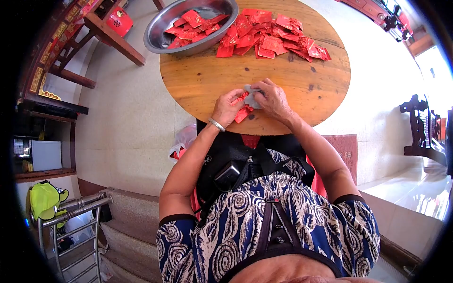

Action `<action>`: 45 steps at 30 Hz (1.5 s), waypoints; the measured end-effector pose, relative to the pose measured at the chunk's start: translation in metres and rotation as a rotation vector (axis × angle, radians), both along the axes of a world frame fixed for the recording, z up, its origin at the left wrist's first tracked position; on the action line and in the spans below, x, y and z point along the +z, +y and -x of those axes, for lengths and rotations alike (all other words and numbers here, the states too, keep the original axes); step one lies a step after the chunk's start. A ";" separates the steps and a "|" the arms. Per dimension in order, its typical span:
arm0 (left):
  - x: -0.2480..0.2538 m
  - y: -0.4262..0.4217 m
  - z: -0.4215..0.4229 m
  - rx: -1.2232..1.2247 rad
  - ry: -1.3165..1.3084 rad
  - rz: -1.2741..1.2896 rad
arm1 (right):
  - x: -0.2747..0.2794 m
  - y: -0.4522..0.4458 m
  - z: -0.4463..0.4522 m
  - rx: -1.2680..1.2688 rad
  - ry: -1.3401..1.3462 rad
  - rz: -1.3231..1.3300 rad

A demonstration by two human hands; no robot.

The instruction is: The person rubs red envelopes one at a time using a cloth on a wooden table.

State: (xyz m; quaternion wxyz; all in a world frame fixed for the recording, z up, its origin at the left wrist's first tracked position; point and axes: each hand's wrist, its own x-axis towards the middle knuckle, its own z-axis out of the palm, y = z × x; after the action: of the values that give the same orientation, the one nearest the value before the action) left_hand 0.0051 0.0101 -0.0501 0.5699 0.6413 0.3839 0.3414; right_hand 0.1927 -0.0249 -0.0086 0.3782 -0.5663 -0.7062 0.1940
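Close to the near edge of the round table, my left hand is closed on a small red packet, whose lower end hangs below the fingers. Beside it, my right hand pinches a crumpled greyish piece that looks like cloth or thin plastic. Both hands meet around these two things, and the fingers partly hide them. A heap of red packets lies farther back on the wooden table. More packets lie in a wide metal basin at the table's far left.
A dark wooden stand is at the far left, with a red box behind it. Steps and a metal railing lie to the lower left. A plastic bag hangs or rests left of the table.
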 end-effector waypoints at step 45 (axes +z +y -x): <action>0.001 -0.002 0.000 0.023 -0.041 -0.002 | 0.008 -0.009 0.013 0.154 -0.093 -0.133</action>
State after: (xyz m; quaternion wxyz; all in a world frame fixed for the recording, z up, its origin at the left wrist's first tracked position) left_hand 0.0054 0.0077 -0.0490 0.5732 0.6303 0.3792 0.3610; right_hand 0.1793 -0.0344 -0.0011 0.3654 -0.4925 -0.7757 0.1487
